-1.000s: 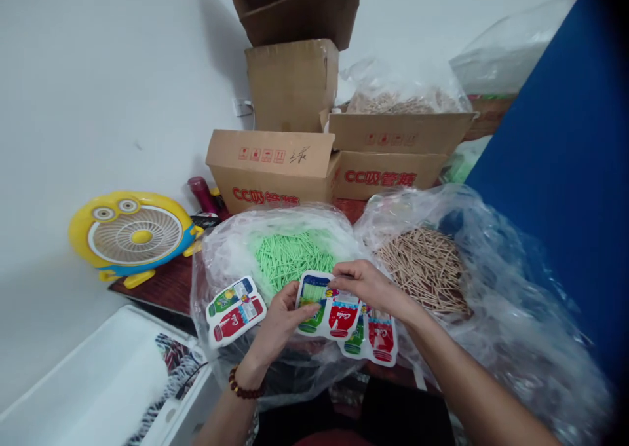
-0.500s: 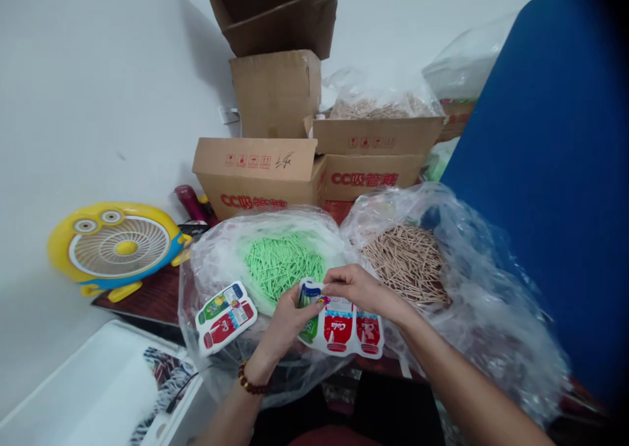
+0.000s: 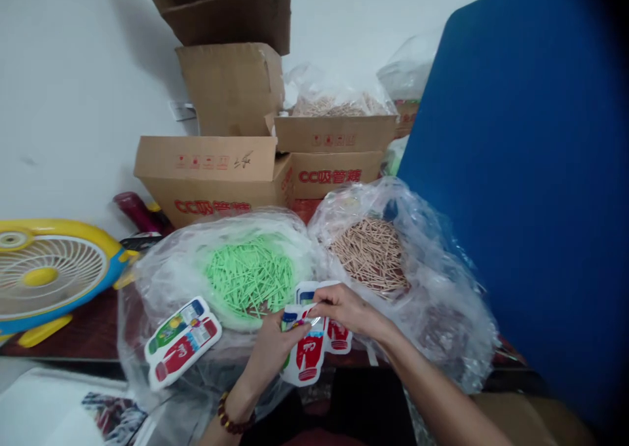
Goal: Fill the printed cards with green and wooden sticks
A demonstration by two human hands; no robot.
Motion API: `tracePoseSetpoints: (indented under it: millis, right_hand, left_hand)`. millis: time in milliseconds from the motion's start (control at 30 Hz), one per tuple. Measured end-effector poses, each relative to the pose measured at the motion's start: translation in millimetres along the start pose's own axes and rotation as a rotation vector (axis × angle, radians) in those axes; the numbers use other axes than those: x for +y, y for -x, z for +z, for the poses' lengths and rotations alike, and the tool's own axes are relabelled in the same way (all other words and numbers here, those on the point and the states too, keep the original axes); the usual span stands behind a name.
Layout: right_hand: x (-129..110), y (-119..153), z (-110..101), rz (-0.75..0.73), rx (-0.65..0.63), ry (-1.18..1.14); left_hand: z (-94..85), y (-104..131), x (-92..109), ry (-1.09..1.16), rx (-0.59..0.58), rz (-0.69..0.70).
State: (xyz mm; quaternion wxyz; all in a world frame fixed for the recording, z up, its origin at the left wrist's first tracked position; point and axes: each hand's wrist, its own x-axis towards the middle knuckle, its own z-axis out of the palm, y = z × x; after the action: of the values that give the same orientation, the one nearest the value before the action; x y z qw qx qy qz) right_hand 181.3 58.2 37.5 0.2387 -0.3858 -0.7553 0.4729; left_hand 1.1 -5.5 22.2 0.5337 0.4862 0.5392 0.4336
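Observation:
Printed cola packets (image 3: 309, 357) with red bottle pictures are between my two hands at the table's front edge. My left hand (image 3: 279, 341) grips their left side, thumb on top. The fingers of my right hand (image 3: 339, 307) pinch the upper part of the packets. Another packet (image 3: 183, 342), green and red, lies flat on clear plastic to the left. Behind my hands is a heap of green sticks (image 3: 250, 272) in an opened plastic bag. Brown sticks (image 3: 371, 256) lie in a second opened bag to the right.
Cardboard boxes (image 3: 211, 187) stand along the back, one holding a bag of brown sticks (image 3: 339, 105). A yellow and blue fan (image 3: 54, 276) is at the left. A large blue panel (image 3: 511, 171) rises at the right. A white container (image 3: 54, 400) sits front left.
The view has turned to the right, so things appear farther left. One held packet has shifted left and down from the others, which now lie partly behind it.

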Motion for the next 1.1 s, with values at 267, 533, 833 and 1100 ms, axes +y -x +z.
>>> tracePoseSetpoints:
  millis: [267,533,833,1100]
  right_hand:
    - [23.7,21.1,-18.6,0.05,-0.009,-0.06]
    - [45.9,23.3,-41.4,0.039,0.029,0.011]
    - [101.8,-23.9,-111.5,0.439,0.425,0.799]
    - [113.0,-56.4,-93.2,0.542,0.375,0.947]
  left_hand:
    - [21.6,-8.5,1.7,-0.033,-0.131,-0.065]
    - [26.7,-15.0,-4.9,0.006,-0.186,-0.103]
    - [26.1,-9.7,-14.4,0.031,-0.179,-0.143]
    - [16.3,-8.6,-25.8,0.132,-0.162,-0.198]
